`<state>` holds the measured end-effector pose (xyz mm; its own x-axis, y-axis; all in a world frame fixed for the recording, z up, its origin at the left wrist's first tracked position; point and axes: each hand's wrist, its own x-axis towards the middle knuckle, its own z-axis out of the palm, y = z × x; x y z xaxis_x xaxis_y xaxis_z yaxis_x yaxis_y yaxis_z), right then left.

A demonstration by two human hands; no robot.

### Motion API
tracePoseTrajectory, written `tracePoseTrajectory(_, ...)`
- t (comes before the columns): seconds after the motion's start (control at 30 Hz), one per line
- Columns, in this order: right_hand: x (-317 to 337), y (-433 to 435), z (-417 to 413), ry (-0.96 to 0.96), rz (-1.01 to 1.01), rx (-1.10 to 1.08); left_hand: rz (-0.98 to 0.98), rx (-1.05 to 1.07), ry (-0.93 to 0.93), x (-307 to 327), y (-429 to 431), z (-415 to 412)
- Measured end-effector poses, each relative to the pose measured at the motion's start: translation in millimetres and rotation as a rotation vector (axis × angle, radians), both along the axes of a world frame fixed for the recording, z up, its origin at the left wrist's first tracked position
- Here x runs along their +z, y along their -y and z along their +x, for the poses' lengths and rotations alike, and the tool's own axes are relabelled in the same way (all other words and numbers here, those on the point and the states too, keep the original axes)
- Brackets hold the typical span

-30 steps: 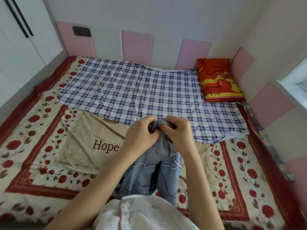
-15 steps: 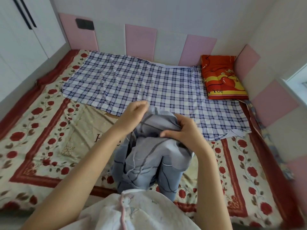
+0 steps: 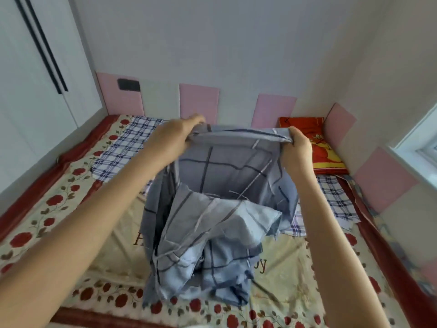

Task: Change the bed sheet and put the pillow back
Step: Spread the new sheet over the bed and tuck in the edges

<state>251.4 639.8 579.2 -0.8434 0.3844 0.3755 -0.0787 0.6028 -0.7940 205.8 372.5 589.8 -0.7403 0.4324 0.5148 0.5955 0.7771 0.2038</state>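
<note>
A: Item 1, hands?
B: L hand (image 3: 175, 136) & R hand (image 3: 295, 147): both clutching top hem of grey-blue sheet (image 3: 212, 221), held up over mid-bed. The rest hangs bunched onto rose quilt (image 3: 47, 209).
A: Step tips?
B: Prob. unfolding. Slide hands apart along hem, find corners, then shake out twd far end over plaid sheet (image 3: 123, 150).
A: Pillow?
B: Red pillow (image 3: 328, 159), far R corner, at plaid's end.
A: Containers?
B: Wardrobe (image 3: 35, 67) only. Doors closed, contents unseen.

Grey-blue grid-lined sheet (image 3: 212, 181); red-yellow pillow (image 3: 324, 150).
</note>
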Motion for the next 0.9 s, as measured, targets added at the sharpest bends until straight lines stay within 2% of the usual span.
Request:
tracePoseTrajectory(0.07, 39.5, 11.0, -0.7, -0.192, -0.208, 0.018, 0.282, 0.032, -0.194, 25.5, 2.6, -16.0)
tracePoseTrajectory(0.1, 53.7, 15.5, 0.3, -0.252, -0.362, 0.057, 0.401, 0.048, -0.192, 27.2, 4.4, -23.6)
tracePoseTrajectory(0.13, 63.1, 19.2, 2.4, -0.260, -0.523, 0.127, 0.473, 0.039, -0.111, 20.5, 5.4, -29.7)
tracePoseTrajectory(0.17, 69.0, 21.6, 6.2, -0.209, -0.664, 0.204, 0.479, 0.006, 0.015, 6.9, 4.6, -31.9)
tracePoseTrajectory(0.2, 70.5, 22.8, 11.1, -0.133, -0.722, 0.270, 0.437, -0.040, 0.158, -10.3, 3.3, -32.3)
tracePoseTrajectory(0.23, 66.7, 21.8, 15.1, -0.073, -0.691, 0.312, 0.385, -0.063, 0.290, -27.4, 1.8, -28.2)
tracePoseTrajectory(0.3, 52.3, 13.7, 18.7, -0.056, -0.433, 0.311, 0.390, -0.046, 0.406, -50.1, 1.1, -20.6)
tracePoseTrajectory(0.37, 45.3, -6.8, 11.6, -0.158, -0.066, 0.172, 0.470, -0.001, 0.307, -41.3, 1.5, -19.8)
tracePoseTrajectory(0.43, 53.2, -25.4, 3.5, -0.243, 0.115, 0.156, 0.516, -0.053, 0.169, -10.7, 4.4, -21.6)
tracePoseTrajectory(0.47, 59.5, -29.0, 1.4, -0.238, 0.151, 0.245, 0.511, -0.114, 0.122, 8.7, 5.9, -20.9)
tracePoseTrajectory(0.5, 61.6, -31.1, -1.5, -0.153, 0.211, 0.339, 0.470, -0.176, 0.102, 24.7, 7.3, -21.5)
tracePoseTrajectory(0.57, 54.5, -28.4, -7.1, 0.211, 0.554, 0.366, 0.284, -0.217, 0.139, 44.8, 2.3, -22.2)
tracePoseTrajectory(0.63, 22.1, -27.2, -15.2, 0.609, 0.953, 0.266, -0.106, -0.144, 0.180, 44.1, -3.9, -21.2)
tracePoseTrajectory(0.7, -11.2, -37.7, -19.4, 0.808, 1.194, 0.244, -0.347, -0.036, 0.201, 31.0, -3.3, -23.1)
tracePoseTrajectory(0.73, -21.6, -47.5, -21.0, 0.837, 1.207, 0.186, -0.373, 0.024, 0.192, 27.4, -1.2, -24.3)
tracePoseTrajectory(0.8, -22.0, -65.7, -27.9, 0.728, 1.026, -0.017, -0.280, 0.089, 0.096, 35.0, 1.7, -29.4)
tracePoseTrajectory(0.9, 10.4, -74.0, -44.1, 0.224, 0.644, -0.367, 0.094, 0.053, -0.243, 78.7, -0.3, -43.2)
